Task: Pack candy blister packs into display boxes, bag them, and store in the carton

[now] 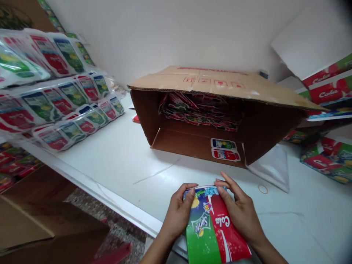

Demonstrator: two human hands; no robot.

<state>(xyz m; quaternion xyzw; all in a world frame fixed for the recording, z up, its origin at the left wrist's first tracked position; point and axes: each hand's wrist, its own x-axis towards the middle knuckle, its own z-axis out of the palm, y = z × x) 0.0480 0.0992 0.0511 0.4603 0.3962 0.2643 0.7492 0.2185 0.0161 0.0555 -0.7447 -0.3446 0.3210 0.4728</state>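
Two hands hold one glossy, rectangular red-and-green packet.

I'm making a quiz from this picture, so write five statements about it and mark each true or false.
1. The left hand and right hand both hold the Sprite and Cola pack. True.
2. The cardboard box has its opening turned toward the wall. False: the opening faces the person.
3. A green-and-red bottle-shaped cutout pair lies inside the box, near its opening. True.
4. The rubber band is around the pack. False: it lies on the white table, to the right of the right hand's fingertips.
5. The left hand is on the pack's red Cola side. False: it is on the Sprite side.
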